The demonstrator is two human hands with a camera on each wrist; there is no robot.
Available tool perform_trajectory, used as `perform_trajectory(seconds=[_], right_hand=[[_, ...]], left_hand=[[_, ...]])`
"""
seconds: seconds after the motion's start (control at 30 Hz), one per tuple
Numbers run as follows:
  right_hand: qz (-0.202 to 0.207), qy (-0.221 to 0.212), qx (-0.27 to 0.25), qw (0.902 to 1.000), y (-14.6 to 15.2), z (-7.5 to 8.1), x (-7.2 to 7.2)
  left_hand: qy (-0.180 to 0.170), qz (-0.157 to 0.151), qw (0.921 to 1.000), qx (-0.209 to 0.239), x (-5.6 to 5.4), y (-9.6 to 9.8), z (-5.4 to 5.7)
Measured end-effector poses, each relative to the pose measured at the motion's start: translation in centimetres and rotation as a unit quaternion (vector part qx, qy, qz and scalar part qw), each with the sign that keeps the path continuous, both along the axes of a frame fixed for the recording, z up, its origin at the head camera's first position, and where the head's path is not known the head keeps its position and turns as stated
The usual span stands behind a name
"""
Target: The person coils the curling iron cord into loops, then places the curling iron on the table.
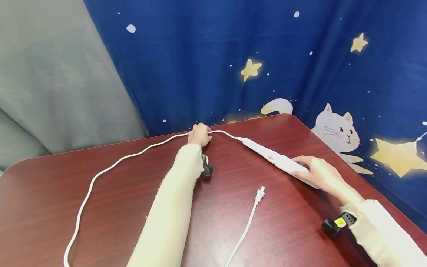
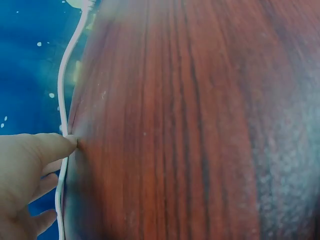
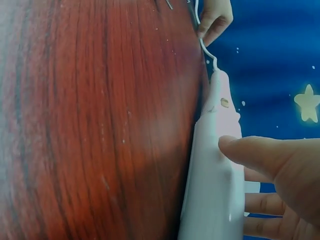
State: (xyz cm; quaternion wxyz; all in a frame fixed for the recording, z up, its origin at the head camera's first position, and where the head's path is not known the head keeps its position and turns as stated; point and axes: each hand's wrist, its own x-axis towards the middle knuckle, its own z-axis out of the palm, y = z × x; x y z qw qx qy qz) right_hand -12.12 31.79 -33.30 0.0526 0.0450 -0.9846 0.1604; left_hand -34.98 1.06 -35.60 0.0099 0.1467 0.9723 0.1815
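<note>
A white hair straightener [image 1: 267,154] lies slantwise on the right part of the table, its cord end pointing to the back. My right hand [image 1: 320,172] holds its wide front part; in the right wrist view the thumb lies on the white body [image 3: 215,170] and the fingers are on its far side. Near the back edge my left hand [image 1: 199,135] pinches the white cord [image 1: 131,155] between thumb and fingers, a short way from the straightener. The cord [image 2: 62,85] runs past the thumb in the left wrist view.
The two-prong plug [image 1: 259,194] lies on the dark red table [image 1: 133,207] between my forearms. The cord curves along the left side toward the front. A blue curtain [image 1: 207,66] hangs behind the back and right edges, with a grey curtain [image 1: 60,81] at the left.
</note>
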Motion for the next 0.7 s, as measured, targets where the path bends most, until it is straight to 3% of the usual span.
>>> perform_trajectory(seconds=[0.37, 0.7], right_hand=[[-0.021, 0.003, 0.013, 0.9997, -0.61, -0.57, -0.92], [-0.026, -0.001, 0.049, 0.9984, -1.06, -0.89, -0.83]], left_hand=[[0.031, 0.04, 0.9985, 0.018, 0.16, 0.04, -0.08], [0.06, 0.039, 0.9975, 0.002, -0.09, -0.31, -0.69]])
